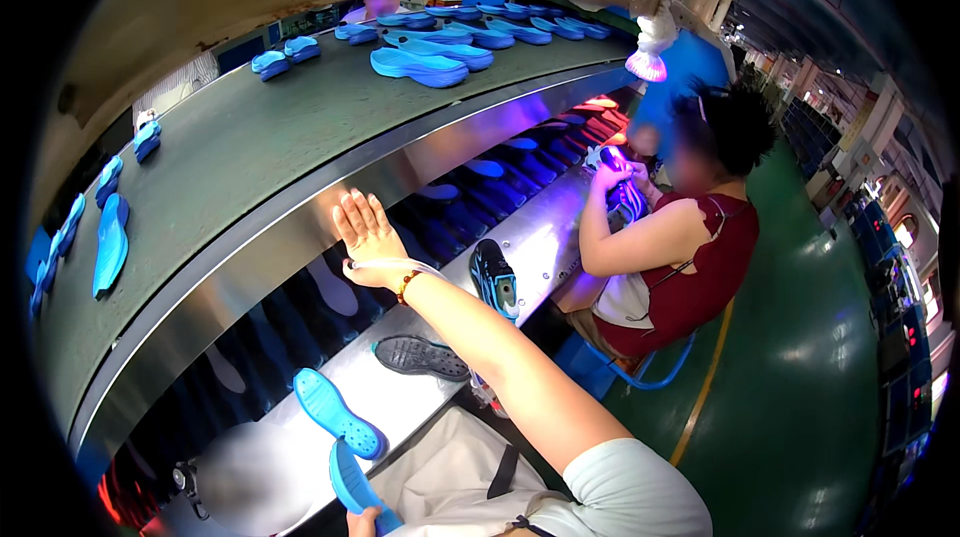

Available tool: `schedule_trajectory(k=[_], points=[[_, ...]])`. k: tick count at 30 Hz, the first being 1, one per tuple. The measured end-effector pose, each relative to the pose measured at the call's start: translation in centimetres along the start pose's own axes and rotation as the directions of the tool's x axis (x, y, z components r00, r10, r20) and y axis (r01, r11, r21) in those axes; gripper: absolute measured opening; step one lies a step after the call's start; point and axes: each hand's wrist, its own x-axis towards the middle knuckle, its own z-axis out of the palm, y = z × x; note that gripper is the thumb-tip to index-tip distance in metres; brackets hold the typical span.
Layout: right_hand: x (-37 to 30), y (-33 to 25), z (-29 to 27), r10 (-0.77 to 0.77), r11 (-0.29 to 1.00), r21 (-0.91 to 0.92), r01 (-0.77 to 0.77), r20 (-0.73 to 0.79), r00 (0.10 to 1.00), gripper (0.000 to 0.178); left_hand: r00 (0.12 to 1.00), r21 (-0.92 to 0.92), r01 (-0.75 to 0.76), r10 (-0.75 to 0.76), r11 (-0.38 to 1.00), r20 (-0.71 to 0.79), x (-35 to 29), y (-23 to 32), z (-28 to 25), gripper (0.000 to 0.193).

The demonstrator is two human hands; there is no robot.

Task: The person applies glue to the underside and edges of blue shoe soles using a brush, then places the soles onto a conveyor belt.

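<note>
Factory floor: a green conveyor belt (270, 127) carried blue soles, many along its far edge, and a metal counter (362, 375) ran below its near edge. Left hand (362, 521) gripped a blue sole (352, 485) just off the counter's near edge; thumb lay on the sole, other fingers mostly hidden, so couldn't tell how they wrapped. Right hand (368, 232) was spread flat, fingers straight, holding nothing visible, well apart from that sole, by the metal side rail (290, 222); contact unclear. Second sole (335, 407) lay across the counter toward its near edge, beside the held one. Dark sole (415, 357) and black-blue shoe (492, 277) sat farther right.
</note>
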Motion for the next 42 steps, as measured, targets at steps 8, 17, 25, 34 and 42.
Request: schedule_trajectory(k=[8,17,25,34,42], points=[[-1.1,-0.1,-6.5,-0.017,0.968,0.250,0.006,0.041,0.999,0.082,0.995,0.041,-0.092,0.093,0.995,-0.025,0.1,-0.9,0.2,0.045],[-15.0,-3.7,-5.6,0.465,0.204,0.728,-0.655,0.516,0.719,0.034,0.956,-0.017,-0.292,0.292,0.956,-0.001,4.0,1.2,5.3,0.070],[-17.7,-6.3,-11.7,0.284,-0.614,0.632,-0.474,0.737,0.614,0.037,0.963,-0.013,-0.148,0.147,0.989,0.225,6.4,3.9,8.8,0.085],[-13.4,-7.8,-13.7,0.268,-0.615,0.702,-0.359,0.614,0.743,0.022,0.860,-0.218,-0.053,0.156,0.974,0.486,6.1,3.7,12.9,0.096],[-11.0,-10.1,-10.2,0.185,-0.676,0.596,-0.433,0.706,0.683,0.019,0.850,-0.230,-0.099,0.202,0.968,0.486,3.8,4.3,12.9,0.087]])
